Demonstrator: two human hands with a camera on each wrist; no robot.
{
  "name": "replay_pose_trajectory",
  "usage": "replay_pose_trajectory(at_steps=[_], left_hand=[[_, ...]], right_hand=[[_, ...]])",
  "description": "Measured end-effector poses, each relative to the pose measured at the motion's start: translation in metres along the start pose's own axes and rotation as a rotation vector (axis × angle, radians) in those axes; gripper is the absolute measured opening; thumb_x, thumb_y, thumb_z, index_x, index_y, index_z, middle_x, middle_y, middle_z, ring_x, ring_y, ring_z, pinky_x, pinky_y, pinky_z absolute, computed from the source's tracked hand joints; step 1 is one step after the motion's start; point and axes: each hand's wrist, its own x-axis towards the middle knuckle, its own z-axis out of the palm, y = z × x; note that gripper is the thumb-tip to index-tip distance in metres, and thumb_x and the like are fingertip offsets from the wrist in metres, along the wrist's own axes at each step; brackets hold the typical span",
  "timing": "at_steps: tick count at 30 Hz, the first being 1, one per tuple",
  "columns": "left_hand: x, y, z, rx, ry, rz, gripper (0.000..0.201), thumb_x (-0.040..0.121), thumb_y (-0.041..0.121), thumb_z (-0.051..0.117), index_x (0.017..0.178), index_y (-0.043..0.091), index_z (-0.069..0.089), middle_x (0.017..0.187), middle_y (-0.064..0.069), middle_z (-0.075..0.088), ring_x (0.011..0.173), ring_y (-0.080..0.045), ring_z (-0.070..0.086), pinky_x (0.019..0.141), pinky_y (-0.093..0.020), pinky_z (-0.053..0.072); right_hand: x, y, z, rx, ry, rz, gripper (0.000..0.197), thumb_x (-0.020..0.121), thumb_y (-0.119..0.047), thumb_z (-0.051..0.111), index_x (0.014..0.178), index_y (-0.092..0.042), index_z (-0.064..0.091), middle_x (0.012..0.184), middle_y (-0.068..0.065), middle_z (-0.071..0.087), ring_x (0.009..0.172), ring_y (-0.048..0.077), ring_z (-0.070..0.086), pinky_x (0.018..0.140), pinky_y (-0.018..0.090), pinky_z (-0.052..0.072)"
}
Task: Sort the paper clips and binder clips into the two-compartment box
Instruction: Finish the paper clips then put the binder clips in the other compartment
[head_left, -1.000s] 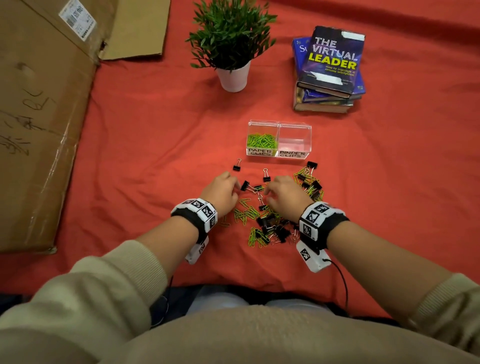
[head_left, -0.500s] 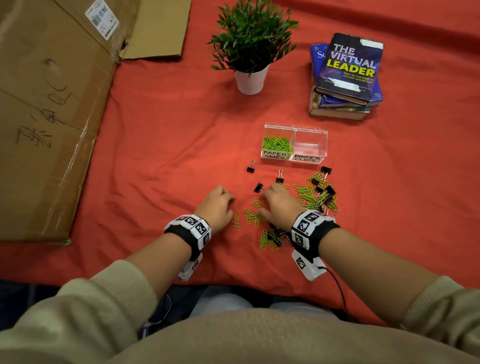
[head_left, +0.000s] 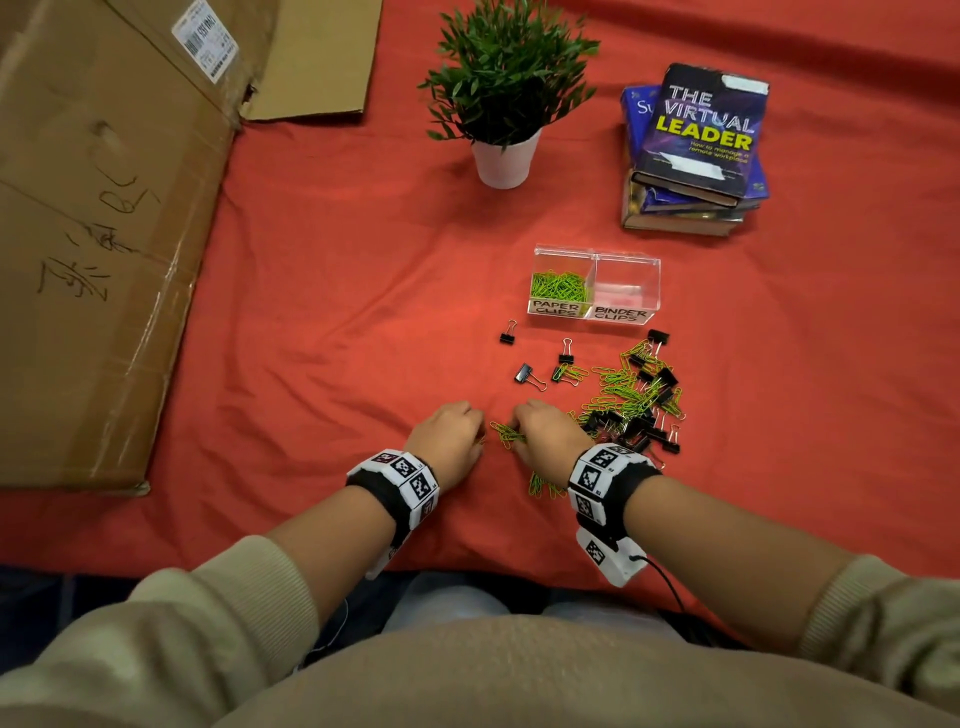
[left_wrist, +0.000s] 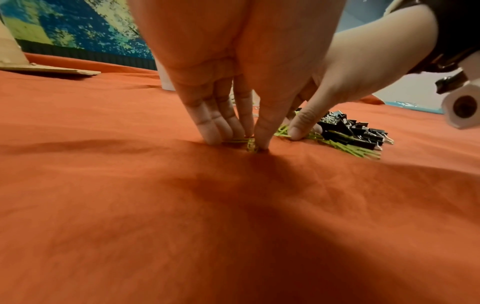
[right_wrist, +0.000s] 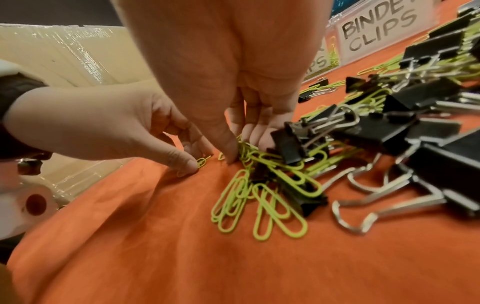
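A clear two-compartment box (head_left: 596, 255) stands on the red cloth. Its left half, labelled for paper clips, holds green paper clips (head_left: 558, 286). Nothing shows in the right half, labelled for binder clips (right_wrist: 376, 30). Nearer me lies a mixed pile of black binder clips (head_left: 636, 421) and green paper clips (head_left: 621, 379). My left hand (head_left: 460, 427) and right hand (head_left: 535, 423) meet at the pile's near left edge. The left hand (right_wrist: 197, 161) pinches a green paper clip (left_wrist: 249, 143) against the cloth. The right hand (right_wrist: 241, 151) grips a bunch of green paper clips (right_wrist: 262, 191).
Three stray binder clips (head_left: 525, 374) lie between the hands and the box. A potted plant (head_left: 504, 98) and a stack of books (head_left: 696, 150) stand at the back. Flattened cardboard (head_left: 104, 234) covers the left side. Bare red cloth (head_left: 337, 338) lies left of the hands.
Both hands have drawn back toward me and to the left, from the middle of the pile to its near left edge. Some green paper clips came along with them.
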Motion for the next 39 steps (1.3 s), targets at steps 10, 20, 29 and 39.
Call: replay_pose_trajectory(at_steps=[10, 20, 29, 39], left_hand=[[0.006, 0.007, -0.007, 0.15, -0.045, 0.046, 0.023, 0.089, 0.017, 0.048, 0.105, 0.005, 0.057, 0.111, -0.013, 0.056, 0.109, -0.032, 0.054, 0.09, -0.042, 0.045], [0.01, 0.01, -0.01, 0.191, -0.046, 0.071, 0.018, 0.094, 0.005, 0.039, 0.109, 0.004, 0.049, 0.112, -0.014, 0.055, 0.106, -0.033, 0.055, 0.086, -0.044, 0.047], [0.032, 0.005, -0.03, 0.034, -0.042, 0.003, 0.019, 0.089, -0.001, 0.044, 0.108, 0.003, 0.05, 0.114, -0.017, 0.056, 0.108, -0.035, 0.055, 0.091, -0.042, 0.044], [0.124, 0.068, -0.111, -0.32, 0.315, 0.04, 0.015, 0.094, 0.009, 0.048, 0.101, 0.004, 0.059, 0.108, -0.015, 0.061, 0.102, -0.028, 0.055, 0.086, -0.032, 0.04]], right_hand=[[0.013, 0.007, -0.027, 0.307, -0.098, 0.159, 0.005, 0.078, -0.009, 0.066, 0.082, -0.011, 0.065, 0.078, 0.008, 0.068, 0.062, 0.018, 0.061, 0.059, 0.025, 0.049], [0.066, 0.035, -0.16, 0.539, 0.311, 0.191, 0.014, 0.08, -0.008, 0.07, 0.071, -0.013, 0.061, 0.082, 0.014, 0.07, 0.049, 0.009, 0.061, 0.051, 0.022, 0.053], [0.072, 0.045, -0.148, 0.176, 0.442, 0.198, 0.024, 0.084, -0.017, 0.065, 0.106, -0.006, 0.066, 0.115, 0.015, 0.062, 0.096, 0.026, 0.062, 0.084, 0.029, 0.047], [0.02, 0.062, -0.068, 0.061, 0.214, 0.238, 0.025, 0.089, -0.02, 0.059, 0.104, -0.002, 0.068, 0.113, 0.014, 0.057, 0.102, 0.03, 0.059, 0.092, 0.034, 0.047]])
